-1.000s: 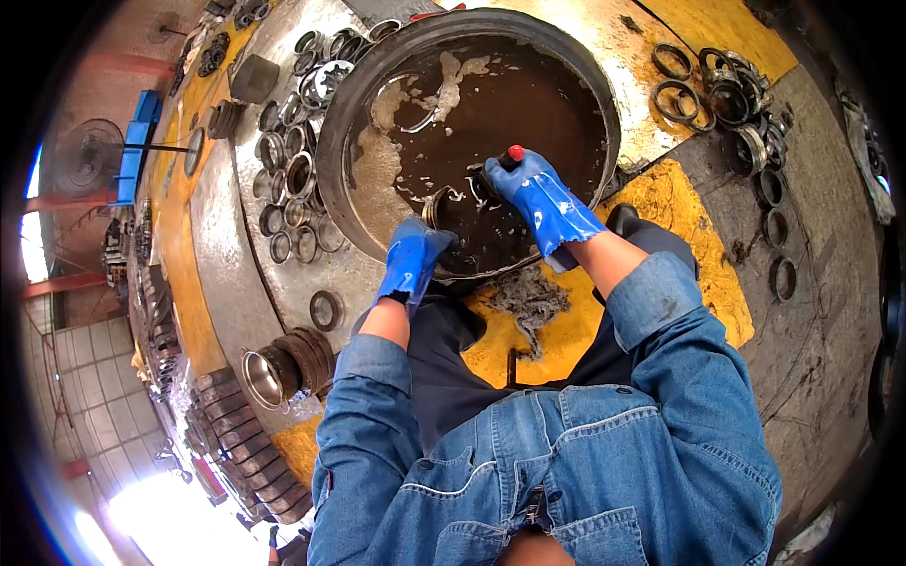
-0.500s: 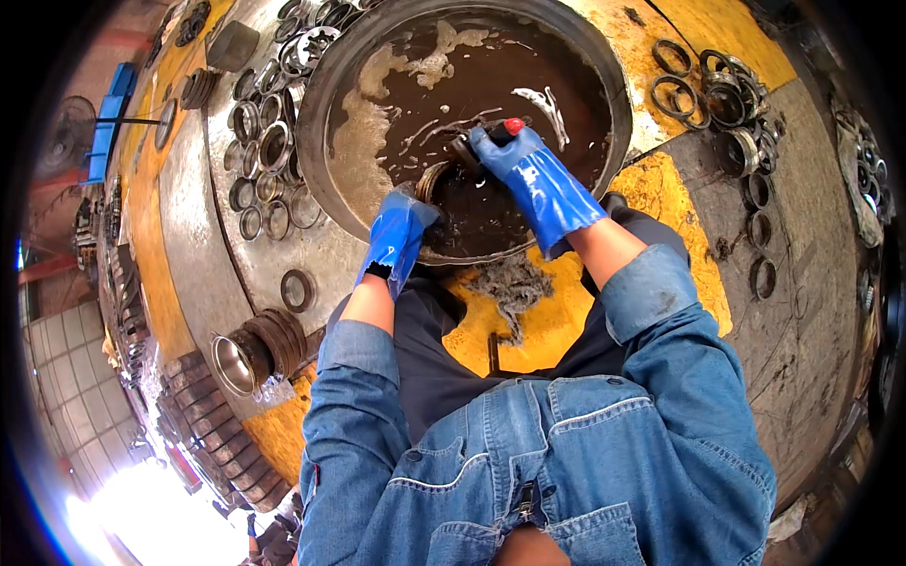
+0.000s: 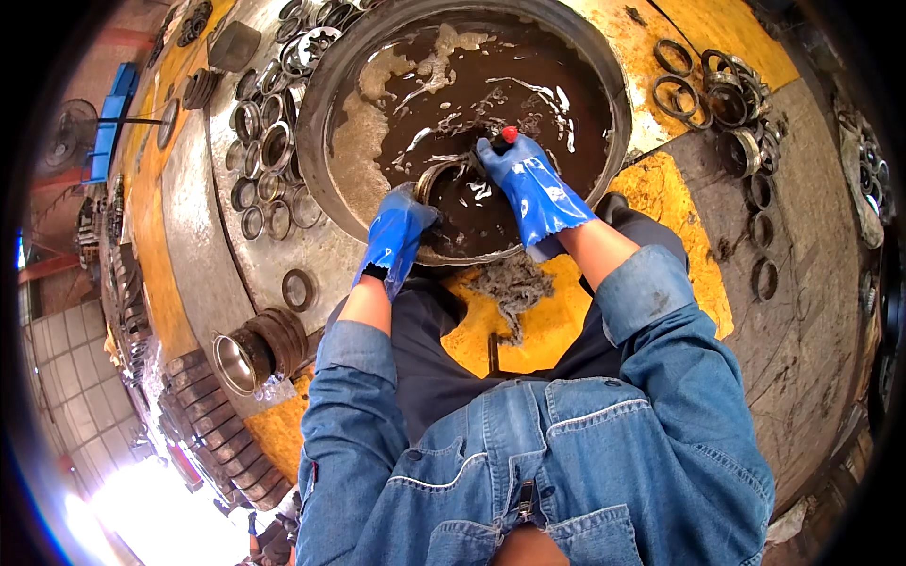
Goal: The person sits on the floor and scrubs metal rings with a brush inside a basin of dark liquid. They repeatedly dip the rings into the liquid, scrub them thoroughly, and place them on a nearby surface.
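My left hand (image 3: pixel 400 228), in a blue rubber glove, is closed on a metal ring (image 3: pixel 427 179) at the near left of a large round basin (image 3: pixel 315 123). The ring stands tilted, its lower part hidden by dark liquid (image 3: pixel 472 66) and the glove. My right hand (image 3: pixel 530 184), gloved the same way, is wrapped round a dark tool with a red end (image 3: pixel 510 134). Its working end lies at the ring's upper right edge, too dark to tell the kind. Ripples and pale foam mark the liquid's surface.
Many metal rings (image 3: pixel 276 146) lie left of the basin, with more rings (image 3: pixel 731 99) at the right. A stack of rings (image 3: pixel 260 349) and a single ring (image 3: pixel 298 290) sit at the near left. Grey rag fibres (image 3: pixel 512 292) lie between my legs.
My right hand with the red-ended tool has shifted slightly down and toward me along the ring. New ripples have spread across the liquid. My left hand and the ring stay nearly in place.
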`<action>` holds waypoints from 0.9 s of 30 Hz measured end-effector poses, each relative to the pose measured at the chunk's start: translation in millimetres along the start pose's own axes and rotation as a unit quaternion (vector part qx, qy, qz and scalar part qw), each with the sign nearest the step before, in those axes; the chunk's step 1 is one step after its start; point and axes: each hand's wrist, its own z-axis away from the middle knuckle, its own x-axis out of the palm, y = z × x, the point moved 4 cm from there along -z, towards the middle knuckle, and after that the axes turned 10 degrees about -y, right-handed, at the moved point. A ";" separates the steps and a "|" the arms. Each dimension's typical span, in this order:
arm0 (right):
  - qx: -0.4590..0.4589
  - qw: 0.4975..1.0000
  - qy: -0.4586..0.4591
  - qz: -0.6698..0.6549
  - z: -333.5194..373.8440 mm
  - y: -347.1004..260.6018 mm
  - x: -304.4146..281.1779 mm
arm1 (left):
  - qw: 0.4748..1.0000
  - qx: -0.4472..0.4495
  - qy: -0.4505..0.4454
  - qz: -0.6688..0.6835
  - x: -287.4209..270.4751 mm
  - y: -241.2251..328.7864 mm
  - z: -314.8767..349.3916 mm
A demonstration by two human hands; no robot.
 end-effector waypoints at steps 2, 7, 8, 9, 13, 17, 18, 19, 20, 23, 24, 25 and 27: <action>-0.021 0.998 0.001 -0.053 -4.6 9.7 -3.3 | 0.997 -0.019 -0.007 0.075 2.8 22.6 4.4; -0.049 0.976 -0.076 -0.199 15.4 -4.6 15.2 | 0.909 -0.140 -0.037 0.391 -8.9 13.3 17.6; -0.171 0.965 -0.123 -0.157 12.6 -5.4 25.9 | 0.953 -0.092 -0.018 0.286 -14.1 12.7 19.0; -0.205 0.954 -0.144 -0.162 16.8 -4.6 33.8 | 0.983 -0.044 0.001 0.177 -18.4 12.6 22.0; -0.392 0.899 -0.180 -0.079 29.2 0.3 61.5 | 0.947 0.149 0.067 -0.276 -25.5 41.8 49.0; -0.407 0.867 -0.266 0.110 33.6 6.6 63.7 | 0.898 0.263 0.127 -0.331 -18.8 42.6 48.1; -0.415 0.854 -0.282 0.139 34.6 10.9 64.4 | 0.958 0.141 0.107 -0.227 -16.9 39.1 35.5; -0.424 0.839 -0.297 0.169 36.4 12.9 66.3 | 0.989 0.016 0.084 -0.117 -14.2 35.6 20.2; -0.410 0.843 -0.299 0.179 37.0 13.4 66.6 | 0.992 -0.110 0.059 -0.004 -11.1 27.2 9.1; -0.379 0.838 -0.306 0.245 37.6 21.2 62.3 | 0.987 -0.145 0.067 0.016 -10.4 8.6 -8.9; -0.340 0.836 -0.312 0.295 36.0 22.6 55.7 | 0.988 -0.140 0.059 0.032 -9.4 4.4 -10.9; -0.283 0.847 -0.339 0.297 29.1 22.2 49.5 | 0.988 -0.136 0.051 0.048 -8.9 -0.2 -12.4; -0.162 0.858 -0.388 0.296 12.8 23.9 33.9 | 0.994 -0.094 0.046 0.045 -7.9 3.1 -12.0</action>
